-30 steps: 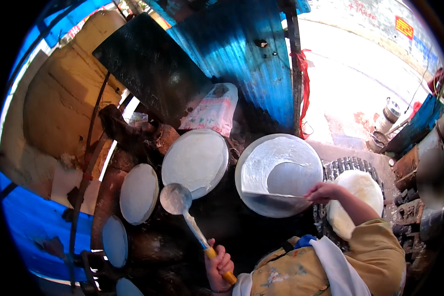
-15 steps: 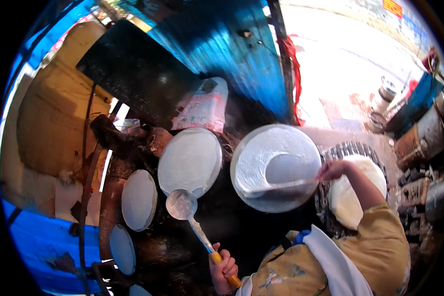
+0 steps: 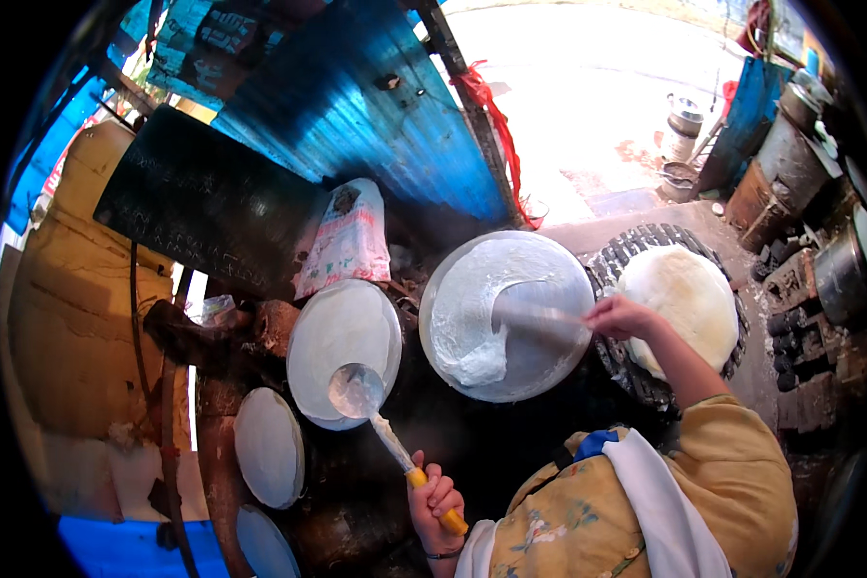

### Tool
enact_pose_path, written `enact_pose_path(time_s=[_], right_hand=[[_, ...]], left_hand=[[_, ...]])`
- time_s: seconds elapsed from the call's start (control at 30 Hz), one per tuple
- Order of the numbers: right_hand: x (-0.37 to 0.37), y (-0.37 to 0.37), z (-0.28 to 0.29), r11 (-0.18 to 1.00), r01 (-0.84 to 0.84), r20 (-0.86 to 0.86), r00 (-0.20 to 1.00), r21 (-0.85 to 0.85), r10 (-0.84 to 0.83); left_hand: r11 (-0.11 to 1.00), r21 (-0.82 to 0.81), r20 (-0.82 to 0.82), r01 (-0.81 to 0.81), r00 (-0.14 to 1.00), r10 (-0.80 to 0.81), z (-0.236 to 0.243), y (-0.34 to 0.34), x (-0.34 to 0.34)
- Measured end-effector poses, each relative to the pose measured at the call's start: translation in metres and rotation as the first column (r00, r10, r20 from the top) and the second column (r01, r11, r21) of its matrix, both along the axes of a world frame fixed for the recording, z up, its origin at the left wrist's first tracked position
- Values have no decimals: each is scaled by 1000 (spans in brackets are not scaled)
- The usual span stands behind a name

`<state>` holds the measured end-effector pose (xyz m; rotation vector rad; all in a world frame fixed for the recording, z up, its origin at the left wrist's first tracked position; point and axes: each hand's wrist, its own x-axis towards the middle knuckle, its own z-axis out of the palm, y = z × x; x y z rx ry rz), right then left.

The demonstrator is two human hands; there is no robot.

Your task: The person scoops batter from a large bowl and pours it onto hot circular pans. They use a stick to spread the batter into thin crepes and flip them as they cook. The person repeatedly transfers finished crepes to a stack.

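Observation:
My left hand is closed round the yellow handle of a metal ladle. The ladle's round bowl hangs over the lower part of a round griddle coated with a pale layer. My right hand grips the end of a long, thin batter spreader, blurred by motion. That tool reaches left across a larger round griddle. White batter lies there in a thick curved band at the left and top, with grey metal bare at the centre and right.
At the right, a large pale flatbread lies on a dark ridged round stand. Smaller coated griddles line the lower left. A printed sack stands behind, against a blue corrugated sheet. A metal pot and dark blocks sit far right.
The spreader has swung up from the lower left of the large griddle, and the batter band has changed shape. The view has shifted. My left hand still holds the ladle.

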<state>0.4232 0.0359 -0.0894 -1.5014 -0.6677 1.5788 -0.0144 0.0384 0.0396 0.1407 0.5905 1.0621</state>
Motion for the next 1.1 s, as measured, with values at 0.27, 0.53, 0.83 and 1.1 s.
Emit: enact_pose_path(time_s=[0.27,0.53,0.83,1.1], right_hand=[[-150,-22,21,994,63,30,998,-89,-61],[-331,22,-88,957,199,345,901,209,-263],[-297,-40,-39,797,531,414,681,288,-604],[-254,-82,-33,919,394,393,846,-8,-359]], left_hand=[[989,80,38,125,991,-128,-4,25,-68],[677,-734,427,-44,746,511,8,31,-93],[820,-251,632,515,728,-265,-15,61,-78],[760,-128,480,638,710,-515,-4,56,-74]])
